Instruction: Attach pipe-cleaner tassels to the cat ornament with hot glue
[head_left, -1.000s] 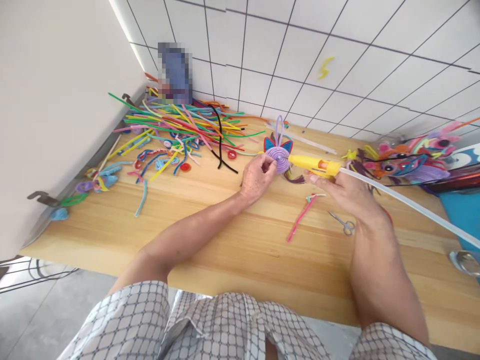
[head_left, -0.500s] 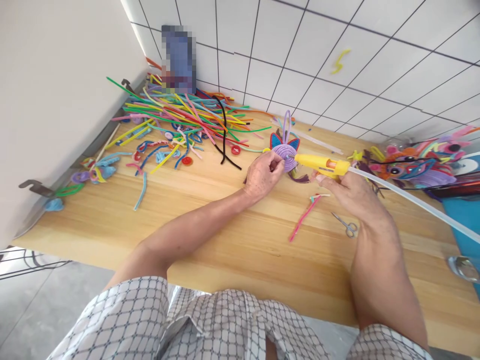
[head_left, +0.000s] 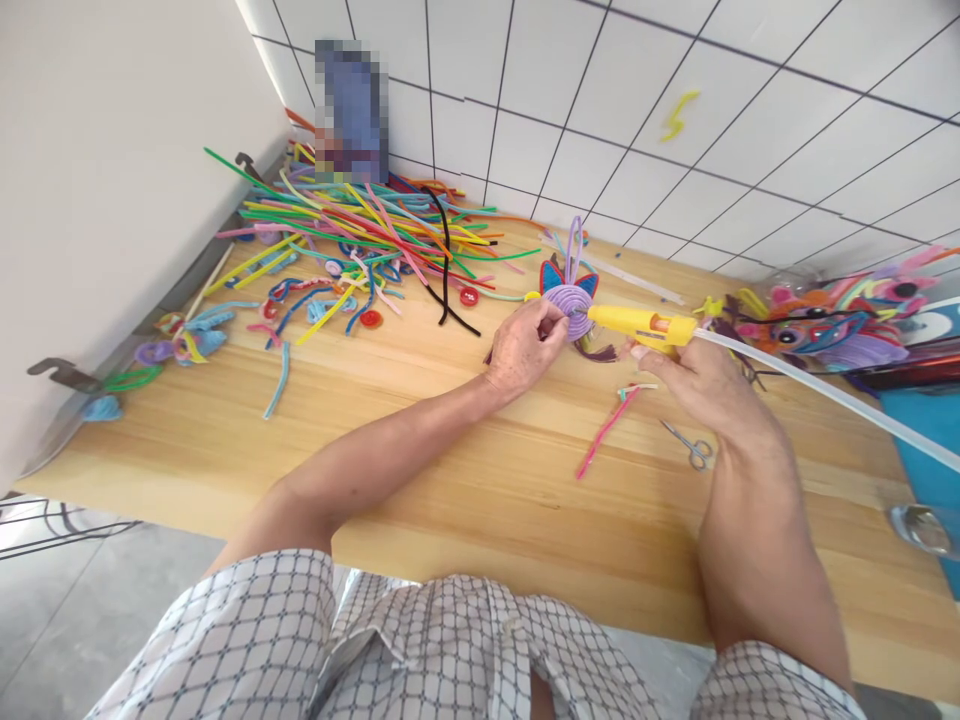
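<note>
My right hand (head_left: 694, 370) is closed around a yellow hot glue gun (head_left: 645, 325), with a long white glue stick (head_left: 817, 383) trailing from its back end. Its nozzle touches or hovers just over the middle of a purple coiled pipe-cleaner figure (head_left: 574, 300); which of the two I cannot tell. That figure has blue ears edged in red, a tall purple loop on top and dark fringes below. My left hand (head_left: 525, 345) is closed at the figure's left side, its fingertips pinching at the coil. Whether they grip the coil itself or a small piece is hidden.
A pile of coloured pipe cleaners (head_left: 360, 220) lies at the back left, near red buttons (head_left: 469, 296). Small scissors (head_left: 688, 446) and a pink pipe cleaner (head_left: 606, 432) lie in front of my right hand. Finished-looking colourful figures (head_left: 825, 320) crowd the right side. A tiled wall (head_left: 555, 110) stands behind.
The whole view has shifted very slightly. Both hands, the glue gun and the purple figure keep practically the same positions relative to one another.
</note>
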